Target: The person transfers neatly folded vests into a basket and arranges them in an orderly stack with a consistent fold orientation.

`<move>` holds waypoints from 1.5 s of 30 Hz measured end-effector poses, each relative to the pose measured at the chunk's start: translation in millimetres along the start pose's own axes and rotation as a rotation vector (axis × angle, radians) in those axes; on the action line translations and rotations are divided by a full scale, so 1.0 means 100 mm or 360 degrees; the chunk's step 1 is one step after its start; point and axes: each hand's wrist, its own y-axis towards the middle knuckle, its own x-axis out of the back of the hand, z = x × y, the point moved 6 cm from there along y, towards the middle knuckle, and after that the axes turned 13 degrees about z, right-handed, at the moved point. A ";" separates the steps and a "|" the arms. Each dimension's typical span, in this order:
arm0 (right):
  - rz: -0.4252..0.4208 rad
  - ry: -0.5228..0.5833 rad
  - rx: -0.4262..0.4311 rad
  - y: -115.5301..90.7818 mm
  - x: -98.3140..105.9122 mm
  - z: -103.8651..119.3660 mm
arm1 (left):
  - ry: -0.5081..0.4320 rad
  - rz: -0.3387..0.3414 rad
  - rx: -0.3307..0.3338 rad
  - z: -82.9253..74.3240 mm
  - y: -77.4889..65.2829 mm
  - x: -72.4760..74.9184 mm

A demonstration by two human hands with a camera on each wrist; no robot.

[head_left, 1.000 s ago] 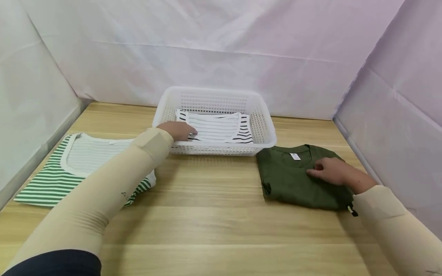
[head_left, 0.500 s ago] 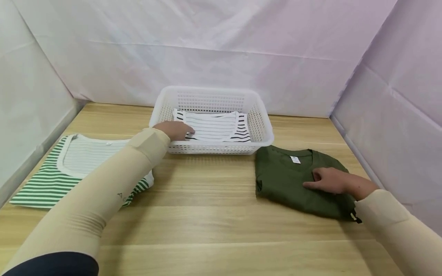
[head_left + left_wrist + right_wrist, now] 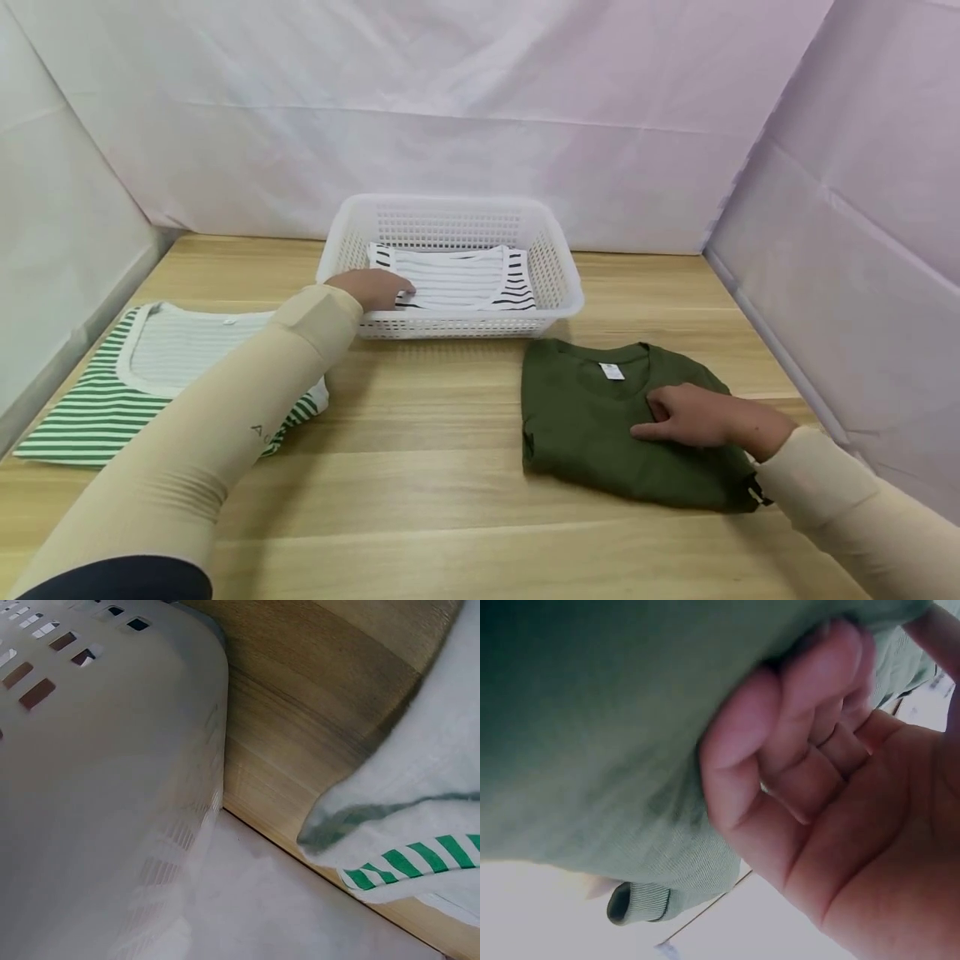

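Observation:
A folded dark green T-shirt (image 3: 585, 433) lies at the right of the table, its neckline and white label facing up. My right hand (image 3: 690, 414) grips its top layer; in the right wrist view the curled fingers (image 3: 739, 724) press into the cloth. Farther back, a white plastic basket (image 3: 472, 327) holds a folded white shirt with black stripes (image 3: 457, 279). Reaching over the basket's front left corner, my left hand (image 3: 371, 289) rests with its fingers on that striped shirt. Part of the left fingers is hidden, and the left wrist view shows only the basket's outside wall (image 3: 112, 795).
A folded green-and-white striped shirt (image 3: 97, 421) lies at the left, partly beneath my left forearm. Pale cloth walls (image 3: 450, 100) stand behind the table and at both sides. Bare wooden table (image 3: 420, 467) shows between the two shirts.
My right hand has drawn the green T-shirt toward me and slightly left, away from the basket. My left hand has stayed at the basket's corner. The head view has shifted slightly.

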 end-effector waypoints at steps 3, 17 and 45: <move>0.0035 0.0020 0.0019 0.01 -0.03 0.11 | -0.0007 -0.0004 -0.0001 0.00 0.00 0.00; -0.0034 -0.0063 0.0209 0.19 -0.14 0.74 | 0.0039 -0.0272 -0.0176 -0.04 -0.09 0.11; 0.0309 0.0074 0.0508 0.44 -0.32 1.74 | 0.0274 -0.0371 -0.0201 -0.47 -0.86 -0.83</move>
